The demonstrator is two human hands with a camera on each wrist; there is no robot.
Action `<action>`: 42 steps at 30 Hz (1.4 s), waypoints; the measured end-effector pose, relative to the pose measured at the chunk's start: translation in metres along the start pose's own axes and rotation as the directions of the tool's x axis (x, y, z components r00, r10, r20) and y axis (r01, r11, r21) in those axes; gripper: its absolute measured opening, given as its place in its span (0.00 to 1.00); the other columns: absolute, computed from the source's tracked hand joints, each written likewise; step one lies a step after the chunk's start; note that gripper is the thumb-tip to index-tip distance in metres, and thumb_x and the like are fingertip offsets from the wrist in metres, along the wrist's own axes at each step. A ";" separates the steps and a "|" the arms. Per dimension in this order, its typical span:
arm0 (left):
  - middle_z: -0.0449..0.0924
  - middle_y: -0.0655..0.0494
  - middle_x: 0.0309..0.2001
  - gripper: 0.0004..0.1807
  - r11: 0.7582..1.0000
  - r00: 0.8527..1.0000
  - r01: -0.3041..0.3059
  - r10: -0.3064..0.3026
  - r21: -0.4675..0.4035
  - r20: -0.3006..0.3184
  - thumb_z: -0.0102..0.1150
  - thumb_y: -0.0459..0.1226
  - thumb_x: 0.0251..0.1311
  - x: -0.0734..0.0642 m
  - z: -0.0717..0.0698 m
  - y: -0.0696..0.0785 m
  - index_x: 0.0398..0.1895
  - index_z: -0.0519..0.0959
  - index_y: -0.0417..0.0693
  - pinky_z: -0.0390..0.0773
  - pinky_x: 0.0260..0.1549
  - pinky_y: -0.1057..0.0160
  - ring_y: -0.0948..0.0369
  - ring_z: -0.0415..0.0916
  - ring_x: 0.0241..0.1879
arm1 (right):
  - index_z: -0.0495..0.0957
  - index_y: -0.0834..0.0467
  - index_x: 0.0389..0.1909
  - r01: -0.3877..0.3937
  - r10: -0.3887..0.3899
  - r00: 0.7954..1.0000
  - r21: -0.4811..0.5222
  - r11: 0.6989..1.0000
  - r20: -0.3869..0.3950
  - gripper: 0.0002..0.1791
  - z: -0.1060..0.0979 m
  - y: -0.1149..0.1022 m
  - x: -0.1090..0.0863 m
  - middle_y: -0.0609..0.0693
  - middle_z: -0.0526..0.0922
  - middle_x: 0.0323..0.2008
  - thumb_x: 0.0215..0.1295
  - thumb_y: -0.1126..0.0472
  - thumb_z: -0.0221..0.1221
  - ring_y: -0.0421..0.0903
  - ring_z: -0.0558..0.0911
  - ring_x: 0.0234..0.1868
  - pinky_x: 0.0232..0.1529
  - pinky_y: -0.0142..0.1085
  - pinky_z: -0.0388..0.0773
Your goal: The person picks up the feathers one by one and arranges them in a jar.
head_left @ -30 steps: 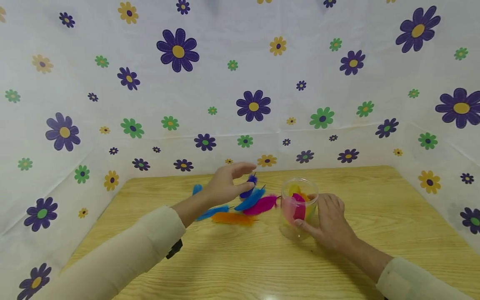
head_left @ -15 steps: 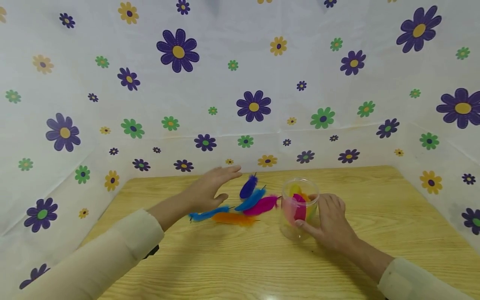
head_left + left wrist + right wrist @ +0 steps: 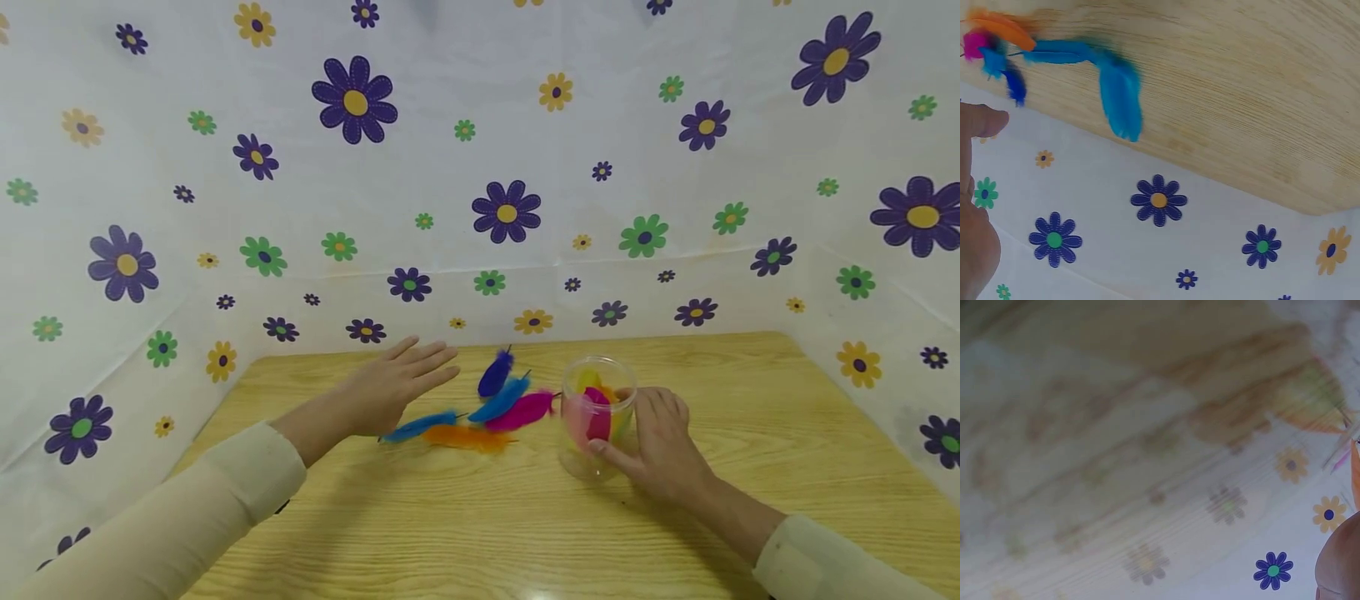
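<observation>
The left hand (image 3: 390, 387) is loose, with its fingers stretched out straight, and it is up over the left side of the worktop (image 3: 480, 517), by some feathers. The right hand (image 3: 663, 442) has a good grip on a clear jar (image 3: 579, 460), with its thumb on the near side and its fingers around the right side. The jar stands upright on the worktop with its top open. Inside it are a pink feather (image 3: 597, 414), some yellow and a bit of orange. More feathers lie to the left of the jar. A bright pink one (image 3: 522, 411) has its stem pointing at the jar, and I can't tell if it touches. A light blue one (image 3: 500, 400) lies right up against the pink one, and a dark blue one (image 3: 495, 375) is just behind that. An orange one (image 3: 467, 437) lies nearer the front, next to a thin blue one (image 3: 418, 427). The left wrist view also shows a big blue feather (image 3: 1120, 100) meeting the end of the thin blue one. Behind everything hangs a white cloth (image 3: 442, 167) with purple, green and orange flowers. The right wrist view is mostly blurry.
</observation>
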State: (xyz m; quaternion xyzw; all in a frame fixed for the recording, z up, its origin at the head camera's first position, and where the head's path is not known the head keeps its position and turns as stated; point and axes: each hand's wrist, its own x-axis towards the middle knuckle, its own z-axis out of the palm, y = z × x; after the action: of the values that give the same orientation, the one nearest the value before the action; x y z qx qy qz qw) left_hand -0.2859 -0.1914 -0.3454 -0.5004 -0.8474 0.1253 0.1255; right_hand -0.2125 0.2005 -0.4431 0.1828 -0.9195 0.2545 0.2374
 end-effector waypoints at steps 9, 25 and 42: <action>0.51 0.45 0.79 0.42 0.993 0.992 0.007 -0.022 0.115 0.128 0.60 0.25 0.54 -0.021 0.017 -0.017 0.76 0.62 0.46 0.52 0.75 0.40 0.46 0.50 0.78 | 0.69 0.65 0.58 -0.012 0.012 1.000 -0.012 1.000 0.013 0.40 -0.001 -0.001 -0.001 0.63 0.76 0.55 0.57 0.39 0.67 0.61 0.68 0.61 0.66 0.61 0.54; 0.53 0.46 0.79 0.58 0.991 0.961 0.107 -0.124 0.079 0.247 0.66 0.68 0.48 -0.043 0.046 -0.031 0.77 0.59 0.46 0.52 0.74 0.37 0.46 0.52 0.77 | 0.68 0.64 0.59 -0.009 0.009 1.000 -0.010 1.000 0.006 0.39 0.002 0.002 -0.001 0.62 0.76 0.54 0.57 0.40 0.67 0.60 0.68 0.61 0.66 0.60 0.54; 0.57 0.46 0.77 0.56 0.981 0.963 0.192 -0.184 -0.017 0.198 0.46 0.75 0.56 -0.058 0.090 -0.038 0.77 0.59 0.45 0.54 0.74 0.39 0.47 0.55 0.76 | 0.68 0.64 0.59 -0.017 0.017 1.000 -0.015 1.000 0.020 0.40 0.002 0.001 -0.001 0.62 0.76 0.56 0.58 0.40 0.67 0.60 0.68 0.62 0.67 0.60 0.53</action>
State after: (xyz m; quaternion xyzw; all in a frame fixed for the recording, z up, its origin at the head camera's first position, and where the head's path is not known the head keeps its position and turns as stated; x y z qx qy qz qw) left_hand -0.3203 -0.2683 -0.4216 -0.4052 -0.9014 0.1459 0.0441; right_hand -0.2127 0.2003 -0.4449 0.1759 -0.9251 0.2479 0.2274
